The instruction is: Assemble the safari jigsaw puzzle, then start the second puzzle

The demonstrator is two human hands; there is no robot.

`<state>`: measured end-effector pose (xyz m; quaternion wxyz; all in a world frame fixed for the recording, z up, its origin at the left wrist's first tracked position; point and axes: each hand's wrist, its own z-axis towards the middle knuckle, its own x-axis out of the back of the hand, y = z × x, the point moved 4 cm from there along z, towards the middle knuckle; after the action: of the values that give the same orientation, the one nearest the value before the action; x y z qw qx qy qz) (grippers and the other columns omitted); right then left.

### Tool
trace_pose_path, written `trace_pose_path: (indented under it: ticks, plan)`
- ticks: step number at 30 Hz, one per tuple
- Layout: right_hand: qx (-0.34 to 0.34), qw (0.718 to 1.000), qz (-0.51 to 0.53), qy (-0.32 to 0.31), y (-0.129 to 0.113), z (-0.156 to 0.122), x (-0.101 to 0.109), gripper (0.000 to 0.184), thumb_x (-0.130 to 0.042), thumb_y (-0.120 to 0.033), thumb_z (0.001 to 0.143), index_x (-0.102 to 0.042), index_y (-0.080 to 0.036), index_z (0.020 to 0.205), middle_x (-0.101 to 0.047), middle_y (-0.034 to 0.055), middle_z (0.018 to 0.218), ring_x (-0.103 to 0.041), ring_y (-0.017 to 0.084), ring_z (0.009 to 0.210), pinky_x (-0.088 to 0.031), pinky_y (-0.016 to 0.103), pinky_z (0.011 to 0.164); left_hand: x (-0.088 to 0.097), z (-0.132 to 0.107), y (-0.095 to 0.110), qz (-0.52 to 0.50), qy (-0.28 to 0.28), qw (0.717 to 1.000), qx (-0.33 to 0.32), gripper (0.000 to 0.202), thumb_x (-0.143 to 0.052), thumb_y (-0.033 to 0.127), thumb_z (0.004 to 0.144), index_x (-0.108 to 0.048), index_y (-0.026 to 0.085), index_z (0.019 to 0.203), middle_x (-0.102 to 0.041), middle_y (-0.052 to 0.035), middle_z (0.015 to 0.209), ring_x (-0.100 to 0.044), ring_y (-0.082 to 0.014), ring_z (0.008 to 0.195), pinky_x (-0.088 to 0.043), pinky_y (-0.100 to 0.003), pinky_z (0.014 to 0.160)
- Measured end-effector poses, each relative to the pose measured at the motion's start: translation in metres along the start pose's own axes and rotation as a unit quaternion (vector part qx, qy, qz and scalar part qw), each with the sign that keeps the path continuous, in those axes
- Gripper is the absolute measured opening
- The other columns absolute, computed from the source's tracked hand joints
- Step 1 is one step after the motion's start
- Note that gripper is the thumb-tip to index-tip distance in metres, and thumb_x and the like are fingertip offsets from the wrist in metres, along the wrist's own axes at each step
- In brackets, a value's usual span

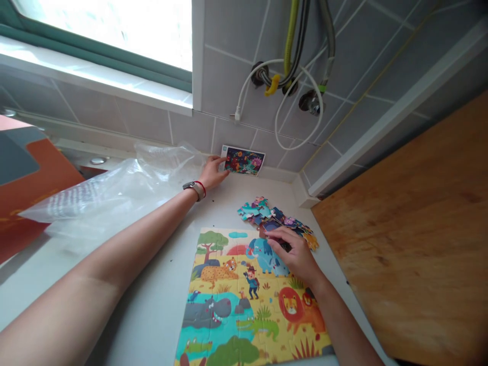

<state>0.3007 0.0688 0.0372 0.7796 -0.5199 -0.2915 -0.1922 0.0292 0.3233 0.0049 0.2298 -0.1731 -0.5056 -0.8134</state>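
My left hand (212, 172) reaches to the back of the white counter and pinches the left edge of a small colourful picture card (244, 160) that leans on the tiled wall. A watch and a red string are on that wrist. My right hand (293, 250) rests with bent fingers on the upper right corner of an assembled animal jigsaw puzzle (244, 300), touching dark loose pieces there. A pile of loose puzzle pieces (267, 213) lies just beyond that hand. Whether the right fingers grip a piece is hidden.
A crumpled clear plastic bag (114, 193) lies at the left. An orange and grey box (26, 188) sits at the far left. A wooden board (412, 244) fills the right side. Hoses and cables (293, 66) hang from the tiled wall below a window.
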Motion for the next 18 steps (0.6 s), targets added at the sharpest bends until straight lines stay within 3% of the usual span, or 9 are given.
trace_pose_path:
  ticks: [5, 10, 14, 18]
  plan:
    - [0.005, 1.000, -0.007, 0.004, -0.001, 0.002, 0.001, 0.018, -0.066, -0.031, 0.098, -0.079, -0.024, 0.108, -0.075, 0.0069, 0.101, -0.071, 0.020, 0.093, -0.057, 0.032, 0.082, 0.003, 0.001, 0.003, -0.032, -0.006, 0.999, 0.036, 0.057, -0.070, 0.030, 0.079, -0.072, 0.016, 0.134, -0.062, -0.0144, 0.132, -0.066, -0.0266, 0.109, -0.054, -0.040, 0.102]
    - [0.008, 1.000, -0.005, 0.009, -0.002, 0.002, 0.001, 0.018, -0.067, -0.030, 0.097, -0.079, -0.023, 0.108, -0.075, 0.0067, 0.099, -0.072, 0.020, 0.092, -0.057, 0.031, 0.082, 0.005, 0.004, 0.000, -0.050, -0.010, 0.996, 0.070, 0.058, -0.069, 0.032, 0.082, -0.069, 0.012, 0.136, -0.062, -0.0176, 0.137, -0.069, -0.0264, 0.106, -0.057, -0.039, 0.097]
    - [0.005, 1.000, -0.006, 0.007, -0.001, 0.001, 0.001, 0.018, -0.067, -0.031, 0.097, -0.079, -0.023, 0.108, -0.075, 0.0067, 0.100, -0.071, 0.020, 0.092, -0.057, 0.031, 0.081, 0.002, 0.001, 0.004, -0.050, -0.018, 0.996, 0.077, 0.053, -0.069, 0.028, 0.081, -0.069, 0.015, 0.132, -0.061, -0.0168, 0.136, -0.068, -0.0273, 0.110, -0.054, -0.042, 0.102]
    - [0.005, 1.000, -0.008, 0.005, -0.001, 0.001, 0.001, 0.019, -0.066, -0.032, 0.098, -0.079, -0.024, 0.109, -0.075, 0.0072, 0.102, -0.072, 0.021, 0.094, -0.057, 0.032, 0.083, -0.005, -0.008, 0.017, -0.041, -0.023, 0.996, 0.074, 0.057, -0.071, 0.026, 0.079, -0.063, 0.015, 0.135, -0.056, -0.0179, 0.141, -0.059, -0.0313, 0.129, -0.046, -0.046, 0.113]
